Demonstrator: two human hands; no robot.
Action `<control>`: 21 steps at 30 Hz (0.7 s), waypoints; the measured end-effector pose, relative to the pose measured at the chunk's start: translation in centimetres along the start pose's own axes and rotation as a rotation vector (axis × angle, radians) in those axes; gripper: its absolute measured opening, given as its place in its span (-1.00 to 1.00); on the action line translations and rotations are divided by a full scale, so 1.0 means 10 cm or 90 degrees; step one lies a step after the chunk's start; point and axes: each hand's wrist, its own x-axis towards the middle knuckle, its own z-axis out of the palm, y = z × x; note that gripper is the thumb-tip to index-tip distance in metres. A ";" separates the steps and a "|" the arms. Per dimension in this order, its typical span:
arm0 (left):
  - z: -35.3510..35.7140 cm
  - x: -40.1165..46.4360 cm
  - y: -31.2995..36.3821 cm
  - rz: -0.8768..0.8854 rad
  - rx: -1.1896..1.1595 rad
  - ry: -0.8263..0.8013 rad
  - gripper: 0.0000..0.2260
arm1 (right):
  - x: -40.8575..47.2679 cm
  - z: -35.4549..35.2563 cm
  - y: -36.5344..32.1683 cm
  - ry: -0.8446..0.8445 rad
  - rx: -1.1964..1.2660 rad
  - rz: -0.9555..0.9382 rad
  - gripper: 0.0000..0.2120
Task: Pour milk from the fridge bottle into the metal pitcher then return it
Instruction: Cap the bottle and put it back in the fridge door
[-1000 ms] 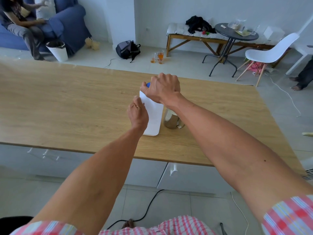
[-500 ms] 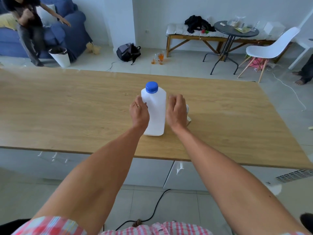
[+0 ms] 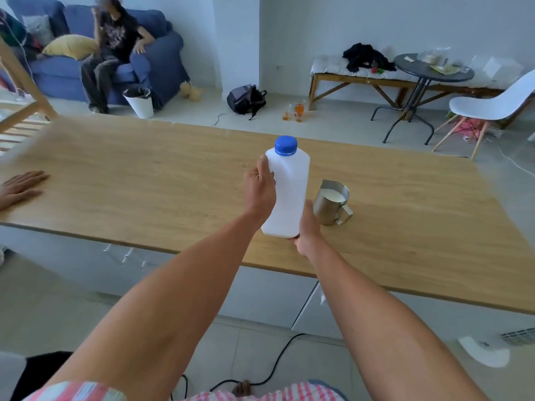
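Note:
A white plastic milk bottle [image 3: 288, 192] with a blue cap sits lifted and slightly tilted above the wooden table [image 3: 144, 180]. My left hand [image 3: 259, 189] grips its left side near the shoulder. My right hand [image 3: 308, 233] holds it low at the bottom right corner, fingers under the base. Just right of the bottle stands the metal pitcher [image 3: 333, 202], upright, with white milk inside and its handle pointing toward me.
Another person's hand [image 3: 21, 188] rests on the table's far left edge. Behind the table are a blue sofa with a seated person [image 3: 115, 47], a white bin [image 3: 139, 102], a backpack [image 3: 246, 99], a round dark table [image 3: 428, 70] and a white chair [image 3: 492, 105].
My right hand left the cap, dropped beside the bottle, then went under its base. The bottle has come up off the table, and the pitcher is now uncovered.

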 end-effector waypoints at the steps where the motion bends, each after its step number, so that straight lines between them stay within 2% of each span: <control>1: 0.00 -0.01 0.01 0.002 0.000 0.001 -0.58 | 0.00 -0.01 0.00 -0.003 -0.014 -0.004 -0.56; 10: -0.09 -0.19 0.21 -0.008 0.014 0.145 -0.64 | -0.08 0.04 -0.16 -0.119 -0.136 -0.017 -0.54; 21: -0.81 -0.94 0.22 -0.055 -0.003 0.459 -0.58 | -0.56 0.53 0.28 -0.340 -0.328 0.032 -0.61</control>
